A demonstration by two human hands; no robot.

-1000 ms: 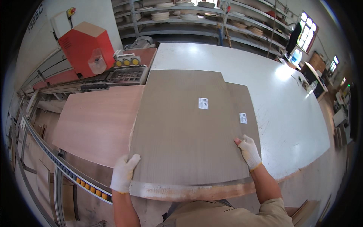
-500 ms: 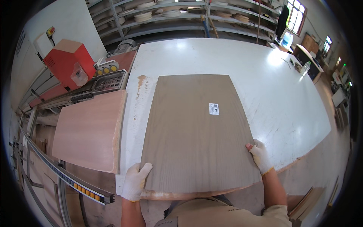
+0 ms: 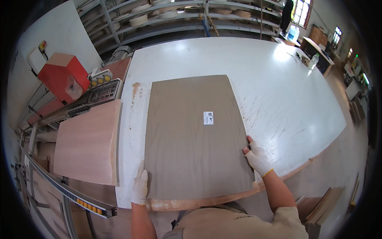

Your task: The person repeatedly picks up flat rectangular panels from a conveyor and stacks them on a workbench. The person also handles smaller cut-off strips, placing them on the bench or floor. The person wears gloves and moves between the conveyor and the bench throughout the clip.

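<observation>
We see the right hand (image 3: 258, 156) in a white glove, thumb and a finger bare at the tips, spread with a gap between them, set at the right edge of the brown board (image 3: 191, 159); not closed round anything. The left hand (image 3: 139, 189), also gloved, lies along the board's left edge near its lower corner, fingers straight and pointing away from us, thumb up beside them; we can't tell if it grips or only presses. The brown board lies flat between both hands, a white label (image 3: 208, 118) on its face right of centre, its near edge close to the front of the white table (image 3: 294, 99). We can't tell if another board is under it. Brown dust (image 3: 136, 87) marks the table left of the board's far corner; dark scuffs run to the right. Just left of the table we have a pink board (image 3: 85, 145), beyond it a red box (image 3: 65, 75) and yellow wheels (image 3: 101, 79). A rail (image 3: 89, 205) with yellow rollers runs lower left. Farther out: a clear bottle (image 3: 313, 61) at the table's far right, leaning panels (image 3: 322, 205) lower right, shelves (image 3: 159, 28) with round rolls at the back.
</observation>
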